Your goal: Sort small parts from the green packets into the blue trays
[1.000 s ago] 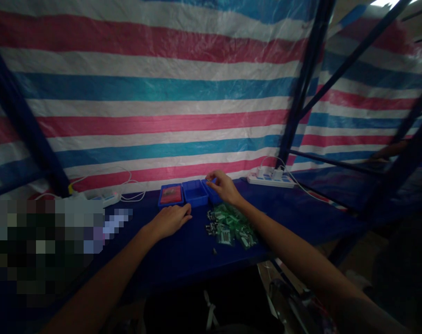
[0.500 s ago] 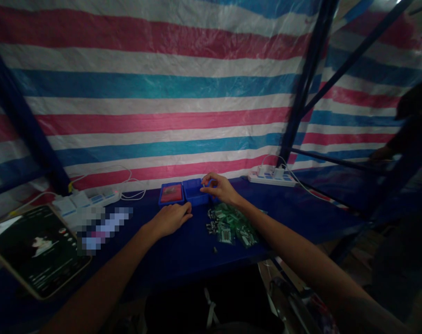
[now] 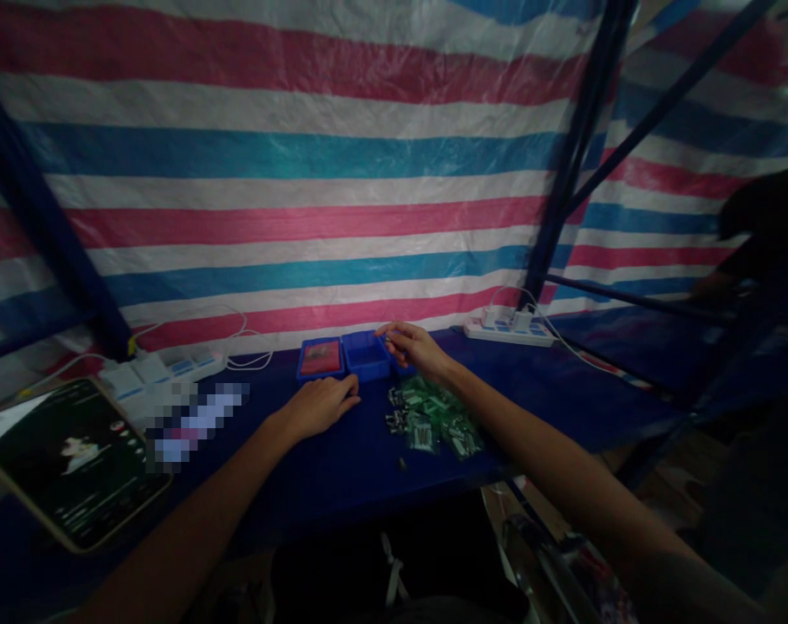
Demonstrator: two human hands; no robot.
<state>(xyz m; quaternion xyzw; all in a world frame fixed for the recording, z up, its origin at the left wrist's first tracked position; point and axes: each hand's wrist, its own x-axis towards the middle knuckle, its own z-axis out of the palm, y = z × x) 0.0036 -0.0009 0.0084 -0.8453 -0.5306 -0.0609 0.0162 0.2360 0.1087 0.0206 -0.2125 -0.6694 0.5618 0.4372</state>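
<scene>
My right hand (image 3: 414, 348) hovers over the right side of the middle blue tray (image 3: 366, 375), index finger stretched forward, the other fingers bent towards the thumb. Whatever is in that pinch is too small and dark to make out. My left hand (image 3: 323, 406) rests on the table just in front of the trays with its fingers curled down; their inner side is hidden. Beside it, a red piece (image 3: 321, 357) lies in the left blue tray (image 3: 301, 373). Below my right wrist are green-tinted clear bags (image 3: 423, 436) of small metal parts and loose metal parts (image 3: 395, 422).
One small piece (image 3: 402, 464) lies near the front edge of the blue table (image 3: 341, 485). A phone (image 3: 74, 459) leans at the left by a power strip (image 3: 198, 366). Another power strip (image 3: 507, 332) with cables sits behind right. A person (image 3: 767, 225) is at far right.
My right hand has shifted slightly right over the tray, and its index finger has straightened forward. My left hand stays put. The person at far right has moved a little left.
</scene>
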